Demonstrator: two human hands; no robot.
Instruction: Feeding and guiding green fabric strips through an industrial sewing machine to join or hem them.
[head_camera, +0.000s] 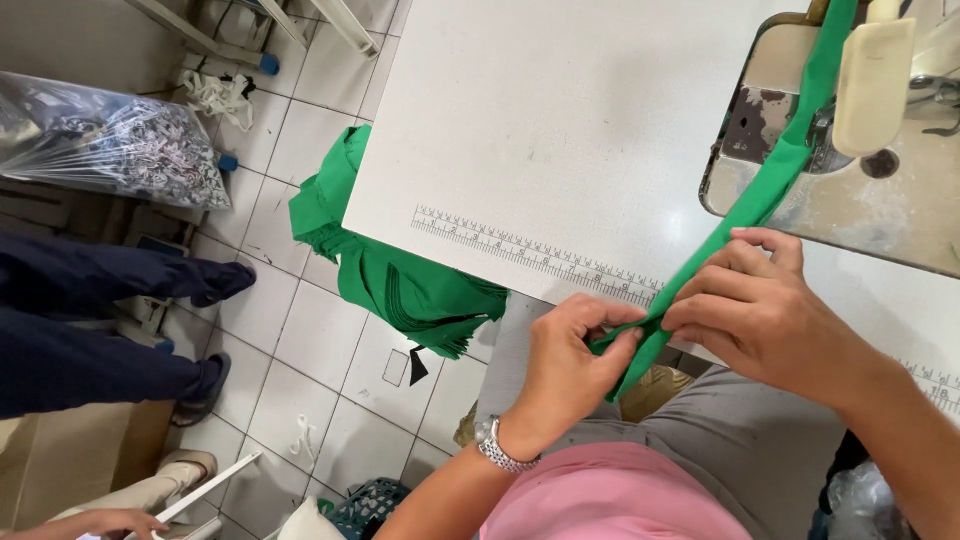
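A long green fabric strip (770, 185) runs from the sewing machine (850, 170) at the upper right down to the table's near edge. My left hand (570, 365), with a metal watch on the wrist, pinches the strip's lower end. My right hand (760, 310) grips the same strip just above, fingers folded over it. Both hands sit close together at the front edge of the white table (540, 130), which has a printed ruler along that edge.
A pile of green fabric pieces (400, 270) hangs off the table's left side over the tiled floor. Another person's dark-trousered legs (100, 320) stand at the left. A clear plastic bag of patterned material (110, 140) lies at upper left.
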